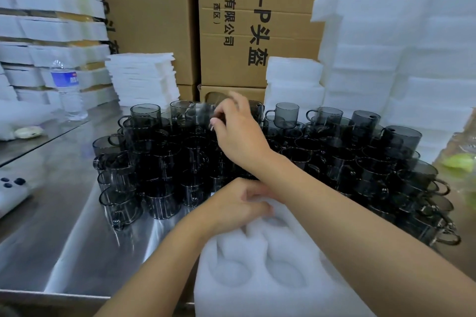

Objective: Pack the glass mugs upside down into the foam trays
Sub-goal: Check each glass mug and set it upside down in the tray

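Foam tray (pixel 257 278): white and soft, at the near edge of the shiny metal worktop (pixel 77 239). The round holes that show are bare.
Left hand (pixel 239 203): rests on the far end of the foam tray with its fingers bent down on the foam. I cannot tell if it grips the tray.
Right hand (pixel 239 134): its arm crosses over the left hand and reaches to the back of the mugs. Its fingers pinch a blurred mug (pixel 199 114).
Glass mugs (pixel 334 162): dark and see-through, packed close in a big bunch across the middle of the worktop, just behind the foam tray.
Water bottle (pixel 68 90): stands up near the far left corner.
Foam stacks (pixel 386 59): tall white piles along the far edge, behind the mugs.
Cardboard boxes (pixel 231 33): brown, stacked behind it all.
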### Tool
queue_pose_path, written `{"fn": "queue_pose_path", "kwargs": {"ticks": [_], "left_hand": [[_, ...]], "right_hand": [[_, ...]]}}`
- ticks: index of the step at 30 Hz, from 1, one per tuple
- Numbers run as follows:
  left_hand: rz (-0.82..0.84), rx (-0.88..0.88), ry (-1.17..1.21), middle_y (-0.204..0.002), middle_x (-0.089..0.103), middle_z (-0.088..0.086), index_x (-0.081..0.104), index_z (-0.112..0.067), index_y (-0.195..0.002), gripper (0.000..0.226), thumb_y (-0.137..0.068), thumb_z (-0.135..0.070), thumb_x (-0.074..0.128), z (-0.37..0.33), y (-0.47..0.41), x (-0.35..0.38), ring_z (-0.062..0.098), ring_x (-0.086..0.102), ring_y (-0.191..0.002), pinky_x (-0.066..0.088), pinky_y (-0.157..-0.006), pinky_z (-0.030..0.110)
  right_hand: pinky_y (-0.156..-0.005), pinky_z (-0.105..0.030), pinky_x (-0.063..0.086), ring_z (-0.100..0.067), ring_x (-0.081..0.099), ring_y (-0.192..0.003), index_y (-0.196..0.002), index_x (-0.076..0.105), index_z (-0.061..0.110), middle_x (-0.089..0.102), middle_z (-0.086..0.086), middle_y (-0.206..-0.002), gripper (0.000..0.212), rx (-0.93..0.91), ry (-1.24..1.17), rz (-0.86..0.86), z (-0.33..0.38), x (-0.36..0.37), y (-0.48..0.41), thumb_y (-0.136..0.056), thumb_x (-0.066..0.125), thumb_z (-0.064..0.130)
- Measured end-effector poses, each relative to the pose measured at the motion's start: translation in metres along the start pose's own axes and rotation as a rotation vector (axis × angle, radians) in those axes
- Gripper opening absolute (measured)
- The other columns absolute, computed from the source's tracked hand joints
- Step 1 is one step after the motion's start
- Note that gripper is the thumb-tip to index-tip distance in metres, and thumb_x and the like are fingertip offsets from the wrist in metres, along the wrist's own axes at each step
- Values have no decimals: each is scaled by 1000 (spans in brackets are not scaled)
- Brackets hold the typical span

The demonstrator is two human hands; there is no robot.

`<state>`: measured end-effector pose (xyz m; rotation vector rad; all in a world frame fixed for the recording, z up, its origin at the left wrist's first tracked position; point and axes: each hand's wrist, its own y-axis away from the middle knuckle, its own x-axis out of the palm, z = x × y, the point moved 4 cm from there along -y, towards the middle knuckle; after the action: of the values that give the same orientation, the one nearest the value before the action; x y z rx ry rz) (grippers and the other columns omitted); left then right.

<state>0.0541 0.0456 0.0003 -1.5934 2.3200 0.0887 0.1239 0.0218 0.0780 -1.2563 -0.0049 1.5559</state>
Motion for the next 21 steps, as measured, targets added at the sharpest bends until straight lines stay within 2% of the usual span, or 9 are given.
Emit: {"fn": "queue_pose_path", "kwargs": {"ticks": [3,5,6,8,11,14,15,18,21], "left_hand": [[-35,39,133,-86,74,-13,75,-25,-91,36,-85,3,53,1,-1,-4,-3,67,-82,47,-65,7],[-112,72,245,-91,75,-4,77,-24,-88,30,-80,-9,52,4,-3,-10,9,69,-92,51,-80,21],[-140,92,302,-97,74,3,75,-20,-94,30,-78,-11,51,6,-5,-13,17,67,-100,50,-89,29],[-157,121,424,-107,72,8,67,-8,-109,36,-76,-12,54,7,-7,-15,22,64,-107,49,-94,31],[-165,85,626,-100,73,8,61,-2,-110,48,-76,-30,43,11,-6,-18,16,67,-97,48,-91,30],[-165,71,653,-102,71,12,60,-8,-111,49,-80,-40,37,12,-4,-21,19,65,-101,45,-101,34],[-165,77,649,-108,69,13,60,-12,-112,46,-83,-42,40,11,-4,-20,19,64,-106,46,-101,33],[-173,127,698,-113,70,8,66,-21,-107,34,-88,-42,47,10,-5,-19,15,66,-105,55,-79,23],[-212,111,751,-115,69,14,56,-16,-125,45,-86,-40,54,16,-3,-24,20,67,-104,55,-74,24]], "right_hand": [[-91,-23,25,-8,24,-137,-94,46,18,16,-3,-155,6,31,-151,-108,-8,-21,22,-97,46,23],[-98,-26,30,-6,19,-138,-92,47,19,26,-4,-147,5,29,-208,-169,-15,-31,42,-94,49,23],[-99,-32,37,-8,22,-138,-90,47,19,31,-3,-141,6,29,-240,-203,-19,-33,52,-93,51,22],[-92,-40,45,-11,34,-130,-88,45,19,36,1,-125,15,22,-284,-280,-25,-33,70,-88,59,21],[-79,-33,48,-10,49,-101,-97,40,29,41,6,-108,39,45,-332,-383,-32,-34,83,-76,73,24],[-78,-28,48,-9,51,-96,-100,36,41,45,5,-107,51,78,-419,-454,-35,-38,89,-68,75,33],[-79,-24,47,-8,51,-97,-103,36,40,45,6,-107,54,54,-414,-458,-34,-38,90,-66,75,34],[-82,-8,40,3,48,-101,-115,41,26,39,11,-107,63,-59,-326,-423,-27,-33,93,-64,77,32],[-81,-8,41,14,44,-98,-117,51,16,38,9,-108,62,-90,-226,-369,-25,-29,91,-65,80,33]]}}
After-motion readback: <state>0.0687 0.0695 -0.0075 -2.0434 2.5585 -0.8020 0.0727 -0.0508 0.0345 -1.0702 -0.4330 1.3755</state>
